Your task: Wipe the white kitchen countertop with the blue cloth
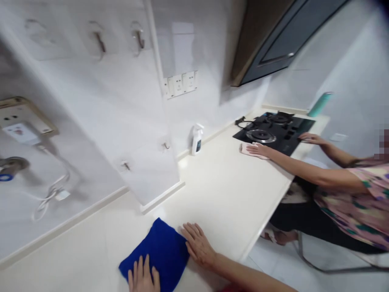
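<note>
Head view: both hands, left hand and right hand, lie flat with fingers spread on the blue cloth, gripping nothing.

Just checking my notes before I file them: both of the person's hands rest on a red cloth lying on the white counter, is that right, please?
Not quite: the cloth is blue, not red. The head view shows the left hand and the right hand resting flat on it, on the white counter.
</note>
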Demonstrator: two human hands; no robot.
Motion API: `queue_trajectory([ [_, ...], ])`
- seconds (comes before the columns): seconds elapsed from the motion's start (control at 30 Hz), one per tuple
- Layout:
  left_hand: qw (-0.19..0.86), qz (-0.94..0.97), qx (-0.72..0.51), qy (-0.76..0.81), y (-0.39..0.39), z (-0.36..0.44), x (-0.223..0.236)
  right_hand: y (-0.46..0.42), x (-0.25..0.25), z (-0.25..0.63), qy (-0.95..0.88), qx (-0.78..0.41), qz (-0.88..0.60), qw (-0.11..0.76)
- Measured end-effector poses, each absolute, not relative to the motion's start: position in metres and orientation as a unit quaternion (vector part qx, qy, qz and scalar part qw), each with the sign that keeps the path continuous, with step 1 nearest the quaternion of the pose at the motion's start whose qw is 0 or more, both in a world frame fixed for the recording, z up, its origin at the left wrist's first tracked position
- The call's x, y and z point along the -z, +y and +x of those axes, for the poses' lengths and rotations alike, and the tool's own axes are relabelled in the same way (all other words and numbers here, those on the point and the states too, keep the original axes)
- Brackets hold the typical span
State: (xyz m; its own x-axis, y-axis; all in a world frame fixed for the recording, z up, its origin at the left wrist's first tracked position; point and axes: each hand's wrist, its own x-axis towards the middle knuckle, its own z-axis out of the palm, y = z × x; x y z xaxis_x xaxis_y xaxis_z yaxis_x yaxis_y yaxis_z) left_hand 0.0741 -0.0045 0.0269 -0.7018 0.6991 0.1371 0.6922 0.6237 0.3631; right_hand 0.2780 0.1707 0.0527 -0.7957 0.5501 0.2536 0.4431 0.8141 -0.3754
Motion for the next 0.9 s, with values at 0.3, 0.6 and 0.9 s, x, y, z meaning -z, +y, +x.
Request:
queue_trajectory([
  [0.3,-0.006,0.464,-0.207,0.861,0.07,0.139,-0.025,0.197,-0.005,0.409,-0.89,-0.017,-0.367,0.269],
  [0.6,0.056,0.529,-0.15,0.833,0.013,0.165,-0.015,0.194,-0.008,0.417,-0.892,-0.016,-0.362,0.269],
  [0.9,0.016,0.413,-0.123,0.902,-0.011,0.058,-0.052,0.192,-0.006,0.421,-0.896,-0.03,-0.351,0.272],
])
